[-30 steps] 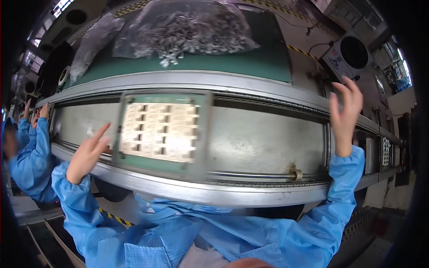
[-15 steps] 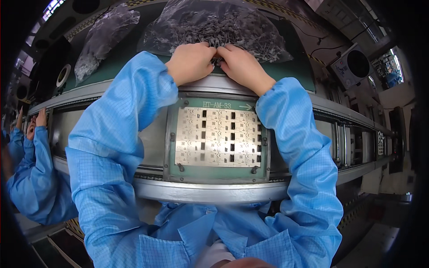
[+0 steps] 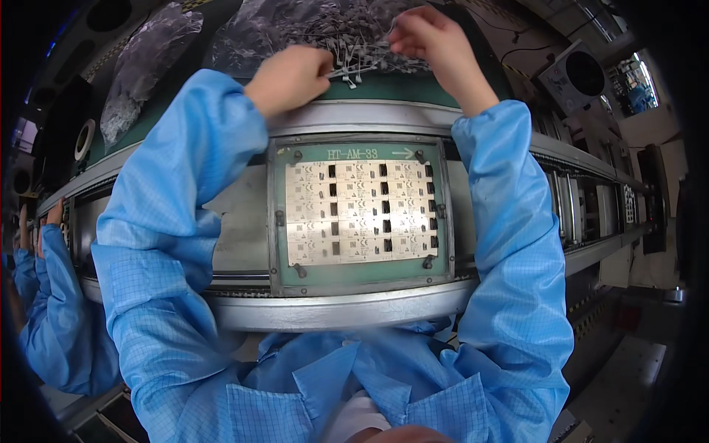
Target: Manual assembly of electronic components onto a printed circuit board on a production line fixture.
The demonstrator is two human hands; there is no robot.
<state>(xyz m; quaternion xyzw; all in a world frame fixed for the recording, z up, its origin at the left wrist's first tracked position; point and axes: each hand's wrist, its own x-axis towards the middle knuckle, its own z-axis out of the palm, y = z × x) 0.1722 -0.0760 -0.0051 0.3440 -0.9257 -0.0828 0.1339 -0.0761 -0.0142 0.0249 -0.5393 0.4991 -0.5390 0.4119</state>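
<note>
At the far side lies an open clear plastic bag with a heap of small pale parts on thin wire leads. My left hand is closed at the heap's left front edge; its curled fingertips touch or nearly touch the parts, and what they hold is hidden. My right hand is over the heap's right side, fingers bent together; I cannot make out what is in them. Nearer to me, between my forearms, a green framed fixture carries a panel of pale printed boards with rows of dark slots.
The fixture sits between metal conveyor rails. Another clear bag lies at the far left, near a white ring-shaped roll. A grey box with a round dark front stands far right. Another person's blue sleeve shows at left.
My hands were together at the heap's front edge; now they are apart, the left drawn leftward and the right moved right and farther away. The view has shifted slightly.
</note>
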